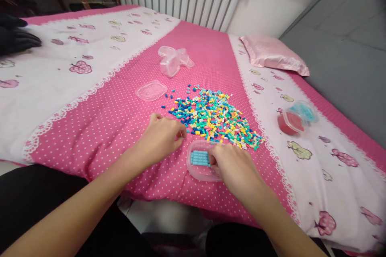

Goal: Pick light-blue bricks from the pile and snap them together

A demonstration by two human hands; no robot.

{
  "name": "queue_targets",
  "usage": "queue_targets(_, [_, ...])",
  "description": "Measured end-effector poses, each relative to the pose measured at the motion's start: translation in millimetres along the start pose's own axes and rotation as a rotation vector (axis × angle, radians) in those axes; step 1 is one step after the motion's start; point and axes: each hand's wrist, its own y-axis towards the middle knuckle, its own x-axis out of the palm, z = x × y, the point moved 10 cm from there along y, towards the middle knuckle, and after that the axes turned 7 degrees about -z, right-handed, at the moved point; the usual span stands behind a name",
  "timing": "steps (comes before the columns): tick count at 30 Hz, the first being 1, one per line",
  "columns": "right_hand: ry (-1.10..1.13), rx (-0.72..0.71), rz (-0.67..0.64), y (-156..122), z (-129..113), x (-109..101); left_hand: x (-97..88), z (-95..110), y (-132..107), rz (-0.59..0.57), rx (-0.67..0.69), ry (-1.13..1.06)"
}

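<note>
A pile of small colourful building bricks (217, 116) lies spread on the pink dotted bedding, in blue, green, yellow, white and pink. My left hand (164, 134) is at the pile's near left edge, its fingers curled in a pinch. Whatever lies between those fingertips is hidden. Close in front of me stands a clear plastic container (190, 167) with light blue bricks (199, 158) set in neat rows inside. Over its right side is my right hand (232, 164), fingers closed and reaching down inside; what they grip is hidden by the hand.
A clear lid (151, 90) lies left of the pile, with several stacked clear containers (171, 63) beyond. To the right sit a container of red pieces (290, 123) and one of blue pieces (306, 111). A pink pillow (273, 54) rests by the grey headboard (340, 48). At far left is a black-gloved hand (19, 38).
</note>
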Motion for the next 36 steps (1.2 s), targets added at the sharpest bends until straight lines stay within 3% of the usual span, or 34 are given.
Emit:
queue_targets(20, [0.039,-0.011,0.036,3,1,-1,-2.6,2,-1,0.015,0.002,-0.016])
queue_targets(24, [0.111,-0.023,0.050,-4,13,-5,-10.9,2,-4,0.068,0.022,-0.033])
queue_targets(26, [0.228,-0.066,0.136,-11,21,-16,-20.0,10,-8,0.123,0.089,-0.127])
queue_targets(30, [0.563,-0.330,0.381,-32,20,-44,-33.4,42,-20,0.199,0.304,-0.433])
queue_targets(33, [0.674,-0.412,0.411,-37,16,-45,-31.1,62,-24,0.219,0.391,-0.520])
queue_targets(36, [0.678,-0.357,0.414,-34,20,-39,-21.8,66,-22,0.187,0.387,-0.610])
